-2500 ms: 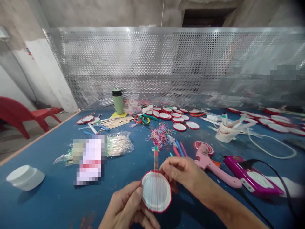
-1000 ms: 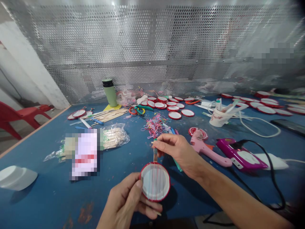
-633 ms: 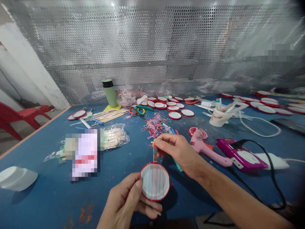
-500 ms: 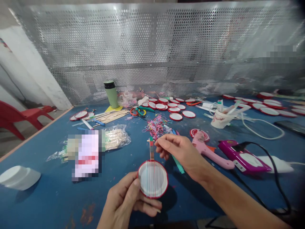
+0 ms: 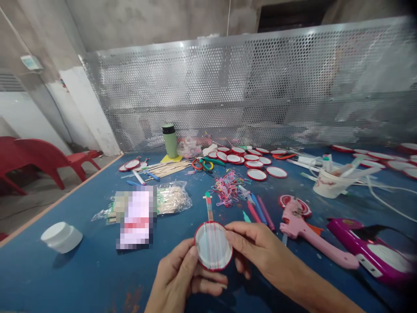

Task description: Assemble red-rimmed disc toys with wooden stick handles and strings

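Between my hands is a small toy banjo (image 5: 213, 248): a round white jar lid with a red rim, several thin bands stretched lengthwise over it. Its narrow stick neck (image 5: 209, 208), coloured green and red near the top with a short crosspiece, points away from me. My left hand (image 5: 185, 274) grips the lid's left edge with the thumb in front and the fingers beneath. On the right edge my right hand (image 5: 257, 250) pinches the rim between thumb and fingers. Just beyond the neck lies a heap of coloured rubber bands (image 5: 229, 187).
Marker pens (image 5: 257, 208) and a pink glue gun (image 5: 312, 239) lie to the right, near a purple device (image 5: 368, 248) and a paper cup (image 5: 329, 184). Red-rimmed lids (image 5: 257, 174) spread at the back. A bag of sticks (image 5: 174, 198) and a white jar (image 5: 61, 237) are left.
My right hand has come down from beside the neck's tip to the lid's right rim. My left hand keeps its hold. The view has tilted up and shifted left.
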{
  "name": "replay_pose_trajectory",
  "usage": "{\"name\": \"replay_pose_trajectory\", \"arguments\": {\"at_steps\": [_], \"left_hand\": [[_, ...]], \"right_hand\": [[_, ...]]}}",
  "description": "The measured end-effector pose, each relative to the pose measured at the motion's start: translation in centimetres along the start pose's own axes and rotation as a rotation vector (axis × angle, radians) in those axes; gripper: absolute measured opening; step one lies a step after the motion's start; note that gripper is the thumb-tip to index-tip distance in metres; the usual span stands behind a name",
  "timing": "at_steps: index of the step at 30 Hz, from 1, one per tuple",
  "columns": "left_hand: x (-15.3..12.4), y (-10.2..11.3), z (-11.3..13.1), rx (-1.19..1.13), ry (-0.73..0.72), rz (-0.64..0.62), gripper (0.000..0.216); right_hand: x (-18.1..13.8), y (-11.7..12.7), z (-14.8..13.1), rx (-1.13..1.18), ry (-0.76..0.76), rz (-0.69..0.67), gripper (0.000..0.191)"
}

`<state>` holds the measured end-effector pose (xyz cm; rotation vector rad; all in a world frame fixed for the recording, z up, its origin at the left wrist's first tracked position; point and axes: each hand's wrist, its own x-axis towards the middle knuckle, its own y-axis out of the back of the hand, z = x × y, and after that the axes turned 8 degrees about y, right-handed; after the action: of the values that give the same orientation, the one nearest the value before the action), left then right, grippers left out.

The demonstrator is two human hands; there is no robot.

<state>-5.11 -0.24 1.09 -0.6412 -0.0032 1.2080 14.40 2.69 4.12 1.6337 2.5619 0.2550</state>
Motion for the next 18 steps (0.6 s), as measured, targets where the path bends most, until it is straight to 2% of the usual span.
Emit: {"name": "replay_pose_trajectory", "arguments": {"at_steps": [5, 8, 11, 14, 18], "left_hand": [[-0.1, 0.5, 0.5, 0.186, -0.013, 0.001, 0.063], [-0.4, 1.1, 1.7, 0.351, -0.058, 0.076, 0.068], [-0.6, 1.7, 4.0, 0.475, -0.122, 0.148, 0.067], [-0.1, 2.0, 6.7, 0.565, -0.224, 0.215, 0.052], [1.7, 1.7, 9.4, 0.572, -0.234, 0.117, 0.038]], "right_hand": [[-0.1, -0.1, 0.1, 0.069, -0.021, -0.002, 0.053], [-0.1, -0.2, 0.0, 0.093, -0.036, -0.006, 0.056], [0.1, -0.4, 0.0, 0.119, -0.047, -0.024, 0.058], [0.2, -0.6, 0.2, 0.147, -0.046, -0.035, 0.057], [0.1, -1.0, 0.2, 0.154, -0.044, -0.04, 0.055]]}}
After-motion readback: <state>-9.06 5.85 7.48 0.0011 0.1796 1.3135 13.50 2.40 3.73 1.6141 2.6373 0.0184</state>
